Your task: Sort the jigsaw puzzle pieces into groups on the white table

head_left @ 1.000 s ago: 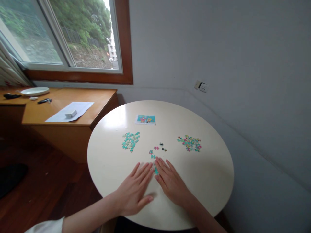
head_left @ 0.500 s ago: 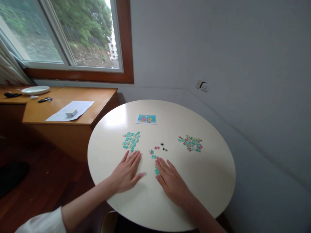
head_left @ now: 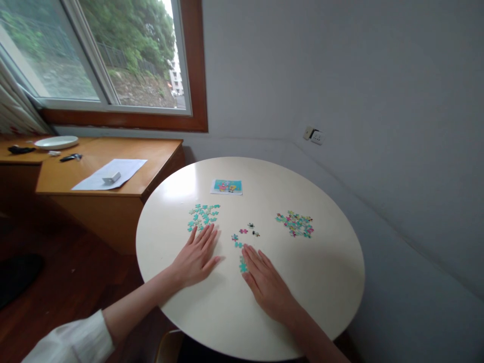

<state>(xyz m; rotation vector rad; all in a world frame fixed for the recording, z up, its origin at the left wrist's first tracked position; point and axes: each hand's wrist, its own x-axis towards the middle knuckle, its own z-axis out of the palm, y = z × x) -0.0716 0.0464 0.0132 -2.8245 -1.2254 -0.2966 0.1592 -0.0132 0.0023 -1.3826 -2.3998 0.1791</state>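
Observation:
My left hand (head_left: 196, 257) lies flat on the round white table (head_left: 333, 282), fingers stretched out, with its fingertips at the near edge of a heap of teal puzzle pieces (head_left: 203, 216). My right hand (head_left: 266, 285) also rests flat and open, fingers beside a short joined strip of teal pieces (head_left: 242, 264). A few loose pieces (head_left: 245, 233) lie just beyond it. A second, many-coloured heap of pieces (head_left: 295, 224) sits to the right. A small picture card (head_left: 227, 186) lies at the far side of the table.
A wooden desk (head_left: 151, 156) stands to the left under a window, carrying a sheet of paper (head_left: 109, 174), a white plate (head_left: 56, 142) and small dark items. Grey walls close in behind and right, with a wall socket (head_left: 313, 135).
My left hand has slid away from my right hand, leftwards and forwards, up to the teal heap. The right hand has stayed where it was, uncovering the teal strip.

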